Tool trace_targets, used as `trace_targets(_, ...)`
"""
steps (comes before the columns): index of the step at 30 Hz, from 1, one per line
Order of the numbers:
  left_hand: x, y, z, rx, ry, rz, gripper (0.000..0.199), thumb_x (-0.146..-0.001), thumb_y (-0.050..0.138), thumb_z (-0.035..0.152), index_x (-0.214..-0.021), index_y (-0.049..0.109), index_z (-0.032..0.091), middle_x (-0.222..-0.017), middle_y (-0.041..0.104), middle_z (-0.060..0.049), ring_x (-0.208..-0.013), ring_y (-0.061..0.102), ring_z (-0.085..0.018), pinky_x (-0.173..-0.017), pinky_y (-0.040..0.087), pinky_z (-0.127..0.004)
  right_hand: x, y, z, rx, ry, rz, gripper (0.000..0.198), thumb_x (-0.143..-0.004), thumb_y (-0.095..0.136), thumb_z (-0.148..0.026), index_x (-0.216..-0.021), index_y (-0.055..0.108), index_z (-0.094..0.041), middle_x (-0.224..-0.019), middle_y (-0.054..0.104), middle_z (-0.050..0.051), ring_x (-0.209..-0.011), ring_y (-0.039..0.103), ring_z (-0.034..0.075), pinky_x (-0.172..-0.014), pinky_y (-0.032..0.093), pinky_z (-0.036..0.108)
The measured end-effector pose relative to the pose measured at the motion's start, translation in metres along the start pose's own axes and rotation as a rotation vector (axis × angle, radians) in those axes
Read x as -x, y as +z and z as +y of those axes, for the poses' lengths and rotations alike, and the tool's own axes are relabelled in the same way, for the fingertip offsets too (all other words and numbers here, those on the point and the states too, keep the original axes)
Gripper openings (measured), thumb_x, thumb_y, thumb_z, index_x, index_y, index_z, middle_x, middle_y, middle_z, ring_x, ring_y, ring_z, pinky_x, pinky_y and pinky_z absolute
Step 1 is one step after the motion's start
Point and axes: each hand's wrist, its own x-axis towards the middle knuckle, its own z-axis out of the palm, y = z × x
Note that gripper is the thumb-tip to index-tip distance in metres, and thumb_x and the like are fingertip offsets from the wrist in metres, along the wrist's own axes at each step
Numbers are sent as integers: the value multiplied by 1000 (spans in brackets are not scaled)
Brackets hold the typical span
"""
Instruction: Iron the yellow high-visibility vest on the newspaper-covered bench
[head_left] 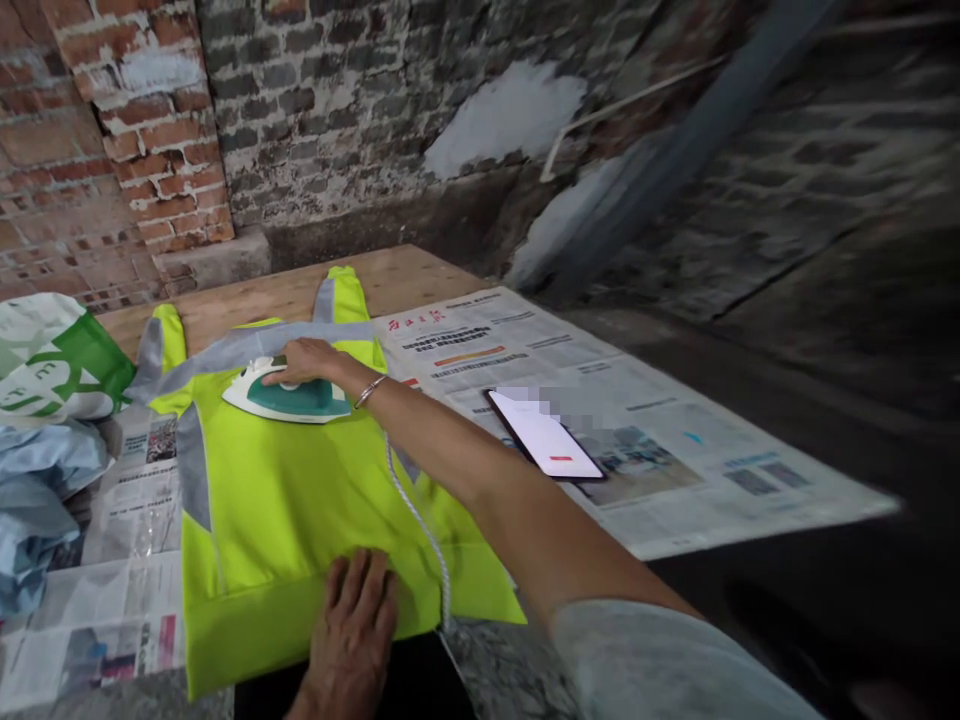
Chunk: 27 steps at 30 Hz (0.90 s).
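Note:
A neon-yellow sweatshirt with grey bands (277,500) lies spread out, its sleeves stretched towards the far side. On its upper part rests a white and teal clothes iron (315,402), soleplate down and tip to the left. My right hand (307,360), with a bracelet at the wrist, is closed around the iron's handle. From the iron a pale braided cord (420,525) runs down across the cloth to the near edge. My left hand (352,625) lies on the hem nearest me, fingers stretched out over the fabric; its thumb is not clearly visible.
Newspaper (525,350) covers much of the wooden table (427,270). A phone with a lit screen (551,440) lies on it, right of the sweatshirt. At left are a green and white bag (60,360) and crumpled light-blue cloth (37,500). A brick wall (315,110) stands behind.

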Motion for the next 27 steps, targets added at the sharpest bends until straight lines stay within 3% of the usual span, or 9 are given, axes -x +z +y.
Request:
trace_targets(9, 8, 13, -4, -12, 3, -7, 48, -97, 44, 12, -145, 52, 18, -153, 51, -8, -146, 40, -24, -116, 38, -44, 130, 12, -15, 12, -196, -166, 58, -80, 68, -78, -93, 78, -23, -90, 77, 9, -88, 72, 26, -65, 45, 26)
trace_targets(13, 6, 13, -6, -27, -4, 59, 50, -93, 43, 7, -140, 56, 19, -150, 54, -7, -144, 43, -23, -117, 37, -43, 153, 19, -16, 45, -227, -119, 59, -82, 66, -79, -95, 77, -23, -89, 77, 10, -90, 73, 28, -66, 45, 27)
trace_targets(19, 7, 12, -5, -53, 11, 27, 56, -90, 43, 4, -142, 54, 19, -153, 51, -7, -146, 41, -24, -117, 37, -44, 128, 10, -13, 86, -204, -75, 59, -85, 63, -79, -100, 77, -23, -96, 77, 10, -96, 72, 29, -69, 46, 27)
trace_targets(27, -6, -1, 0, 26, -27, 90, 40, -100, 47, 24, -138, 58, 16, -154, 50, -5, -146, 39, -24, -110, 45, -42, 17, -3, 22, 84, -71, 43, 73, -82, 60, -84, -110, 76, -18, -113, 73, 17, -107, 68, 32, -83, 50, 31)
